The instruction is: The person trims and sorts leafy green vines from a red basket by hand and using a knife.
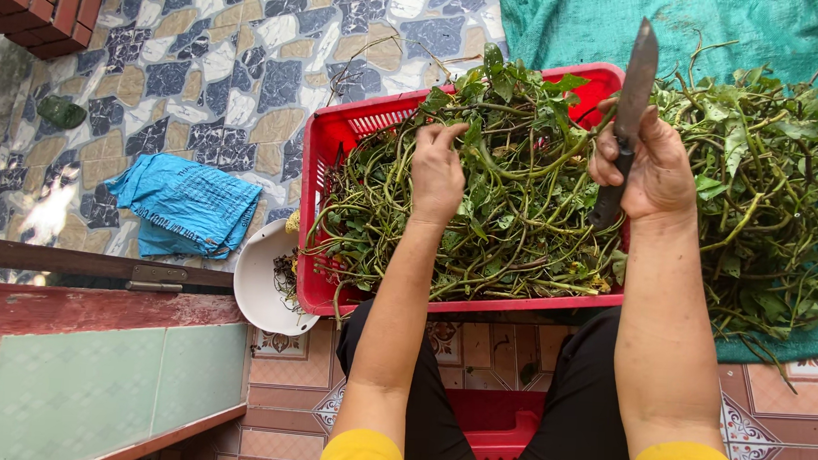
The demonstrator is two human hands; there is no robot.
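A red plastic crate [318, 162] in front of me is heaped with leafy green vines [511, 207]. My left hand [436, 171] rests on the vines near the crate's middle, fingers curled among the stems. Over the crate's right side, my right hand [646, 167] grips a knife [631, 102] by its dark handle, blade pointing up and away. A second loose pile of the same green vines [769, 191] lies to the right on a green tarp [602, 27].
A white bowl [260, 283] with some scraps sits at the crate's left corner. A crumpled blue bag [185, 206] lies on the patterned stone floor. Red bricks [42, 7] are at the top left. A low tiled ledge [99, 373] runs along the lower left.
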